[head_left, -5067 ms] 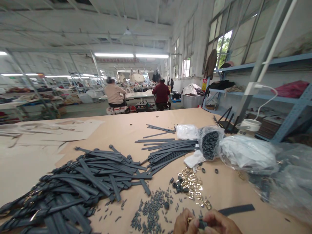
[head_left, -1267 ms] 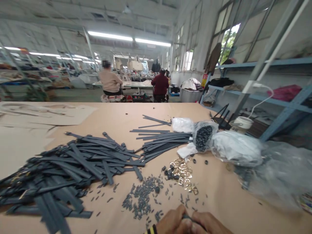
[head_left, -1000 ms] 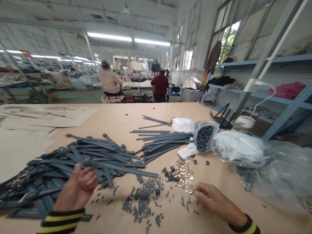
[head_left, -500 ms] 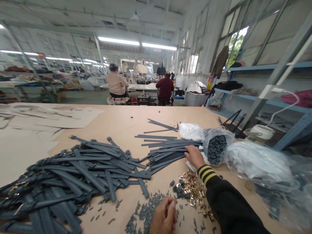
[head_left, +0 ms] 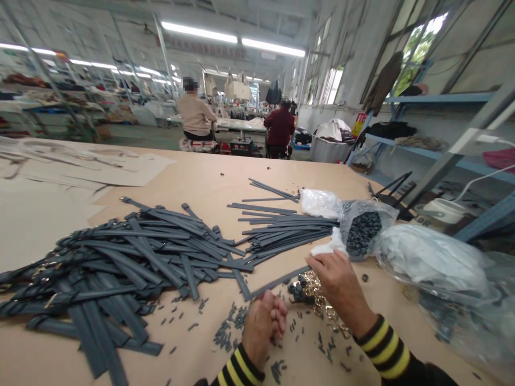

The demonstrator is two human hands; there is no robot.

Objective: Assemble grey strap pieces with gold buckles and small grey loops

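My right hand (head_left: 336, 281) pinches one end of a dark grey strap (head_left: 281, 281) above the gold buckles (head_left: 322, 300). The strap slants down left toward my left hand (head_left: 265, 321), which is curled closed over small dark pieces (head_left: 231, 327); what its fingers hold, if anything, is hidden. Behind my hands lies a bundle of thin dark straps (head_left: 281, 236). On the left is a large pile of finished-looking straps with buckles (head_left: 148, 252). Beside the gold buckles sit small dark loops (head_left: 298, 289).
A clear bag of dark loops (head_left: 364, 233), a white packet (head_left: 321, 203) and a bag of white material (head_left: 434, 257) stand on the right. Pale sheets (head_left: 140, 166) cover the table's far left. Two people (head_left: 195, 115) sit farther back, beyond the table.
My right hand has come back toward me from the thin-strap bundle with one strap in its fingers. My left hand has shifted slightly up in view. The camera view has tilted down.
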